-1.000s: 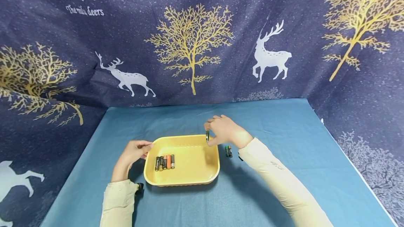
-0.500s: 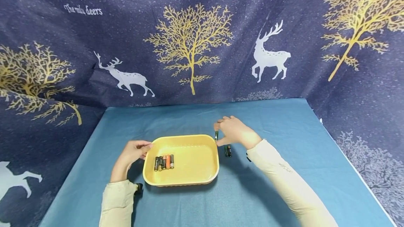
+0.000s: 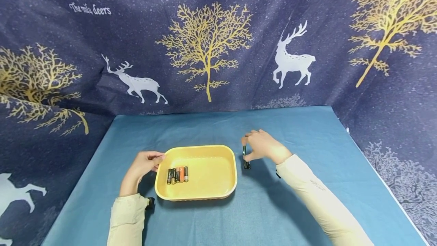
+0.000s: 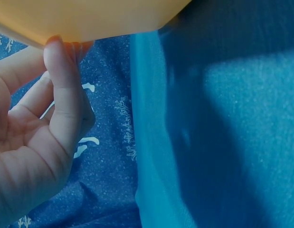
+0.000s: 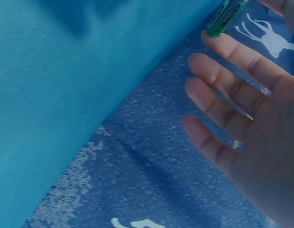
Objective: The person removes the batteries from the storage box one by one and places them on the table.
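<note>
1. Now the right hand (image 3: 263,146) is to the right of the yellow tray (image 3: 209,172); one second ago it was over the tray's far right corner, so it has moved rightward, carrying the green battery (image 3: 244,150) with it.
2. Meanwhile, the left hand (image 3: 143,165) has stayed put, gripping the tray's left rim between thumb and fingers.
3. The right hand pinches the green battery end to end between forefinger and thumb, the other three fingers extended. From the head view, its long axis runs away from the wearer; from the right wrist it slants, green end against the forefinger's tip.
4. Just below the held battery, the loose batteries (image 3: 247,165) lie on the blue cloth (image 3: 205,223). Two showed earlier; the hand and its battery now partly hide them.
5. Five batteries lie side by side in the tray's left part, four mostly dark and one orange battery (image 3: 181,174), long axes pointing near to far, across the tray's longer side.
</note>
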`<state>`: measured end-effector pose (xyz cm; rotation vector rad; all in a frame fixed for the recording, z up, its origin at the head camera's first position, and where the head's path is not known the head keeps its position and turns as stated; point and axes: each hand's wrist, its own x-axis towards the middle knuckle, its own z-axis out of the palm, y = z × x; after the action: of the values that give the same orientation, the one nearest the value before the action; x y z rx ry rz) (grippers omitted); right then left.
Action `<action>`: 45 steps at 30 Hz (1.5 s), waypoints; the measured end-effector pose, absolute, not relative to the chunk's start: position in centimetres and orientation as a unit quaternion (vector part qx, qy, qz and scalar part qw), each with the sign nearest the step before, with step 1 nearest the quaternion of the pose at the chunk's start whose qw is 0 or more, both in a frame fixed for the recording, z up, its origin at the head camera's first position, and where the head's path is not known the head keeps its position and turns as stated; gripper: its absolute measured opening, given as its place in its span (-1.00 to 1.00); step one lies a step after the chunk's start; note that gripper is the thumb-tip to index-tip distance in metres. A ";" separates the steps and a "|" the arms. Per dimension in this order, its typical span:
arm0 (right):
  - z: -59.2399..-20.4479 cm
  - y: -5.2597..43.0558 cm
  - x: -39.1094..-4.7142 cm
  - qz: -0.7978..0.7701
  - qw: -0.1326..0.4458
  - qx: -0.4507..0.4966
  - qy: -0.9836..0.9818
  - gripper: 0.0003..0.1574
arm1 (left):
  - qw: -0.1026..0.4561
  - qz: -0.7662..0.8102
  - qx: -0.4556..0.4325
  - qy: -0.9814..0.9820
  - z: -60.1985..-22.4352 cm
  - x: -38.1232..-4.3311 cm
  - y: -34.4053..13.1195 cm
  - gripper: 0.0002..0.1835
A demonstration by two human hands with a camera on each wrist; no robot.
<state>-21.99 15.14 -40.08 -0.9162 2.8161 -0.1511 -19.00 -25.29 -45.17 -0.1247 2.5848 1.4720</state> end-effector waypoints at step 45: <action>-44.6 16.9 -21.3 -0.045 0.114 -0.293 0.948 -0.44 | 0.079 0.496 -0.029 0.865 -45.2 -19.1 -25.3 -0.66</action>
<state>-21.29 16.92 -44.64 -0.8588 2.7806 -0.1330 -19.12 -25.30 -45.16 -0.0881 2.5873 1.4830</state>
